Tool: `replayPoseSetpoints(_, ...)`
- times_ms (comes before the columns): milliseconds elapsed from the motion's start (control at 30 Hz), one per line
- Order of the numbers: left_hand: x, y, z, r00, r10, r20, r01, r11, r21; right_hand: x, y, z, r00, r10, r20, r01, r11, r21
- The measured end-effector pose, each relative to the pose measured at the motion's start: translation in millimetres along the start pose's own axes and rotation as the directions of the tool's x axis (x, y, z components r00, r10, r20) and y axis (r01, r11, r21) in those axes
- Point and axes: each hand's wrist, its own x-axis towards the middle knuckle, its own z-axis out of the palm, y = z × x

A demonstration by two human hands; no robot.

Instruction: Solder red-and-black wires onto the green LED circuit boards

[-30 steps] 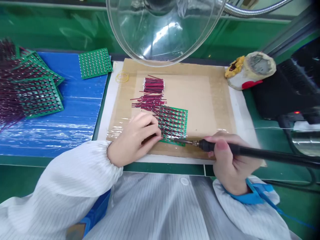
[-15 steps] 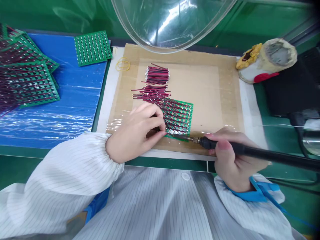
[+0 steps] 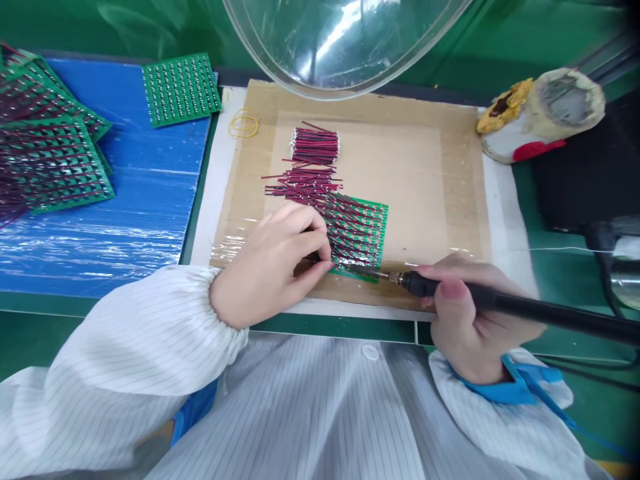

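A green circuit board [image 3: 383,223] lies on the cardboard, its rows carrying many dark red wires. At its lower left edge my left hand [image 3: 280,257] is closed, thumb and forefinger pinching a thin wire whose length is mostly hidden by the fingers. My right hand [image 3: 470,313] grips a black soldering iron [image 3: 425,285] like a pen. The iron's tip points left and reaches the board's lowest row, close to my left fingertips; whether it touches the solder cannot be made out. Above the board lie loose red and black wires [image 3: 305,177] and a neat wire bundle [image 3: 315,145].
Wired boards [image 3: 60,167] are stacked on the blue surface [image 3: 150,220] at left, near another green board [image 3: 183,90]. A yellow rubber band [image 3: 243,125] lies by the cardboard's edge [image 3: 460,147]. A clear round shield [image 3: 350,47] overhangs the back. A tilted can with yellow sponge [image 3: 543,117] stands right.
The view has shifted slightly. The iron's tip has drawn back a little to the right from my left fingertips, while my left hand keeps its pinch at the board's edge.
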Motion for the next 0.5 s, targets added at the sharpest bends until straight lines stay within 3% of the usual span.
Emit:
replayPoseSetpoints(167,2,1,2.7,1.0,-0.007,-0.021,0.007,1.0,0.0,1,0,0,0.999,-0.032,0.042,0.032,0.999,-0.013)
replayPoseSetpoints(300,1,4,4.2,1.0,-0.01,-0.025,0.01,1.0,0.009,1,0,3,0.989,-0.073,-0.128,0.074,0.997,-0.002)
replayPoseSetpoints(500,8,3,-11.9,0.999,0.027,0.03,-0.031,0.991,0.127,2,2,7,0.937,0.008,-0.348,-0.005,1.0,0.011)
